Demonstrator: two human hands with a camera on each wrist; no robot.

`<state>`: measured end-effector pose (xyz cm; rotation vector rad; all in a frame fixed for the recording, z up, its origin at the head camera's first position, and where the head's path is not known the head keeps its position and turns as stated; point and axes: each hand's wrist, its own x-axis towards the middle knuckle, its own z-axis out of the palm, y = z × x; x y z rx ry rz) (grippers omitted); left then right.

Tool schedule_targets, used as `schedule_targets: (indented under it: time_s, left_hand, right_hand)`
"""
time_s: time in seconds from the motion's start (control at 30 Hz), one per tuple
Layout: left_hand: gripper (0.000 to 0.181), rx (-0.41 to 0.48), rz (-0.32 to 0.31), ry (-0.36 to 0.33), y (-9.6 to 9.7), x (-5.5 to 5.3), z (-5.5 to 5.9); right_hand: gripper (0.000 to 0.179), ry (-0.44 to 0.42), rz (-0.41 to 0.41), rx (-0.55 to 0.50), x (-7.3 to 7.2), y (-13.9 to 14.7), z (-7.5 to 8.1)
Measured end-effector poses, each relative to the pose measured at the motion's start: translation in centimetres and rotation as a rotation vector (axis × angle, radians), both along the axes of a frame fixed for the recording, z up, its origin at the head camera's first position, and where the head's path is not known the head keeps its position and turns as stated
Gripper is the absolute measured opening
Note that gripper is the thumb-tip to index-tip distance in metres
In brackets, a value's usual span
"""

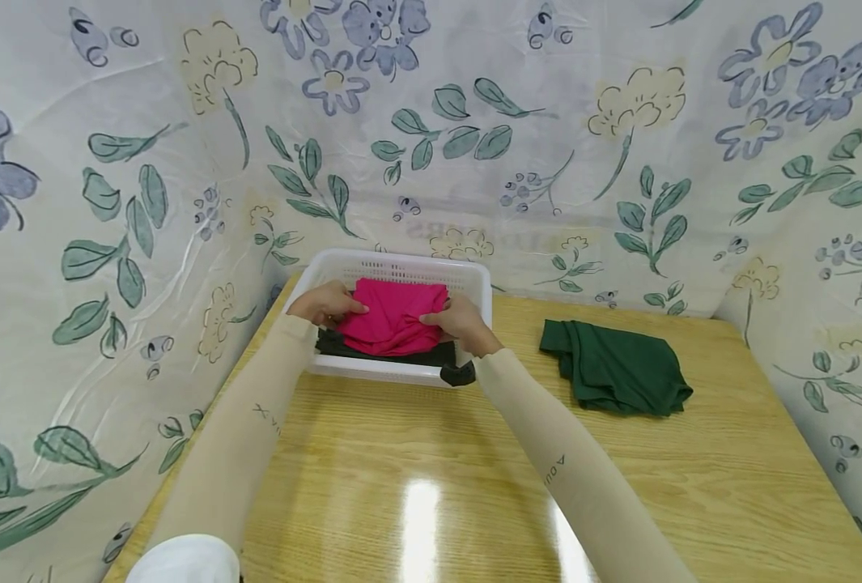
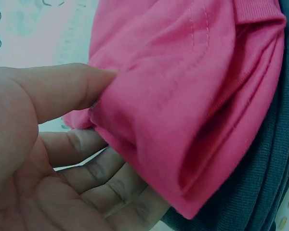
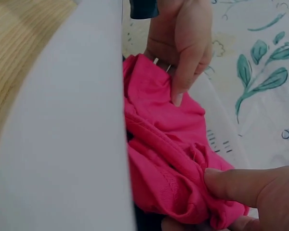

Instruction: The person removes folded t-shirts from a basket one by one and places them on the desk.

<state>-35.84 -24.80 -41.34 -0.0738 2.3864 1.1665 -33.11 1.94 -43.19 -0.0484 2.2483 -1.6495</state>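
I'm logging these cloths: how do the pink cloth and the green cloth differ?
The pink cloth is bright; the green cloth is dark. The pink cloth is held above dark fabric in the white basket; the green cloth lies untouched on the table. Both are folded.

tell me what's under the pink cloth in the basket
Dark cloth lies under the pink cloth, showing past its edges inside the white basket. Whatever lies beneath the pink middle is covered.

A folded pink garment (image 1: 394, 314) is lying inside a white plastic basket (image 1: 372, 369).
Its soft, stitched layers are creasing and gaping along one edge, covering dark cloth (image 1: 331, 344) while being pinched at both sides.
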Motion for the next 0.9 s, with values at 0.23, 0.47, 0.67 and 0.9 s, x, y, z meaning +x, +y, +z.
schedule_targets:
  time_s: [0.23,0.47,0.67,0.9]
  left_hand:
    - [0.039,0.049,0.041,0.037,-0.1,0.1,0.1]
    - [0.019,0.085,0.063,0.053,-0.1,0.4,0.6]
    - [0.016,0.093,0.065,0.061,-0.2,0.7,0.9]
    - [0.027,0.101,0.062,0.086,-0.2,1.4,1.7]
  right_hand:
    - [0.025,0.015,-0.022,-0.038,0.0,-0.1,0.0]
    - [0.023,0.052,-0.062,-0.016,0.3,-0.2,0.3]
    - [0.028,0.098,-0.071,0.027,0.4,-0.2,0.6]
    - [0.025,0.14,-0.054,0.024,0.8,-0.1,1.2]
